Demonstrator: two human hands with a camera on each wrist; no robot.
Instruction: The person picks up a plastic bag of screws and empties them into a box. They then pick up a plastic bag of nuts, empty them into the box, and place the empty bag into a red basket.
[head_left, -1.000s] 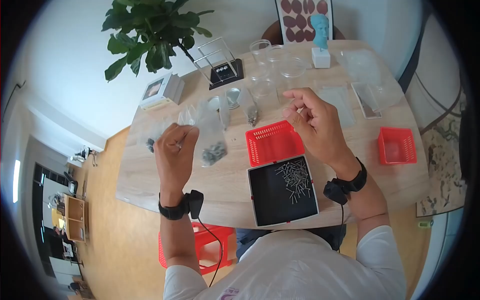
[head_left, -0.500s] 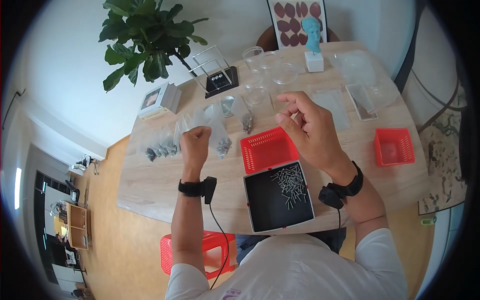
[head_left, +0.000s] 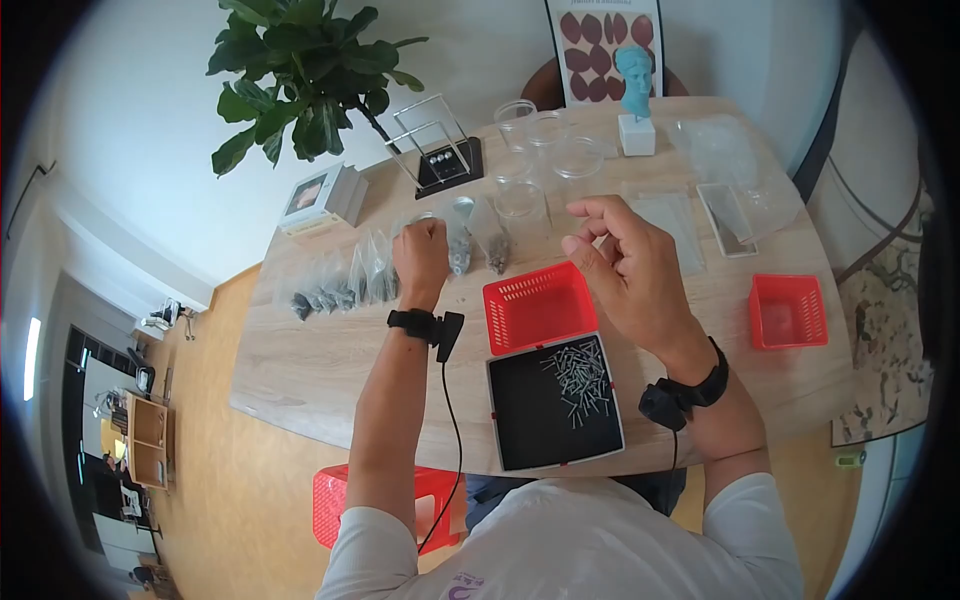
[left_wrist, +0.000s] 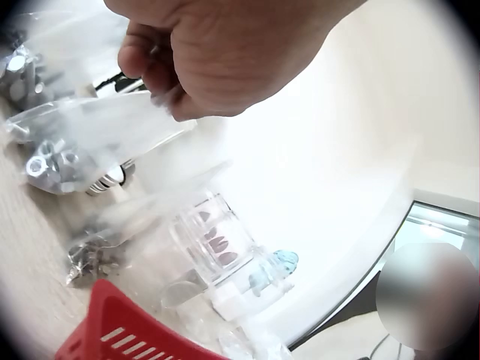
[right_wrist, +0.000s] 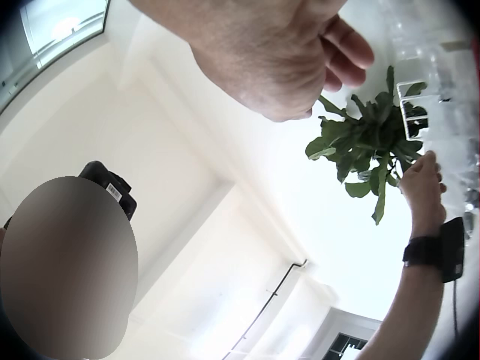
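Note:
In the head view my left hand (head_left: 420,262) is over the row of bags, its fingers curled. The left wrist view has the left hand (left_wrist: 225,56) pinching the top of a clear bag of metal nuts (left_wrist: 56,165); in the head view this bag (head_left: 459,254) is just right of the hand, beside a bag of darker small parts (head_left: 497,252). My right hand (head_left: 632,275), loosely bent and empty, hovers right of the red basket (head_left: 540,305). Below that basket lies a black tray (head_left: 530,425) with loose screws (head_left: 582,380).
Several filled bags (head_left: 345,285) stand at the left. Behind are clear jars (head_left: 520,197), a Newton's cradle (head_left: 447,165) and a blue bust (head_left: 635,80). Flat clear bags (head_left: 672,225) and a second red basket (head_left: 788,312) are at the right.
My left hand has moved right and away from the body, carrying the bag of nuts from the table's front left to beside the bag of darker parts. The right hand has barely moved.

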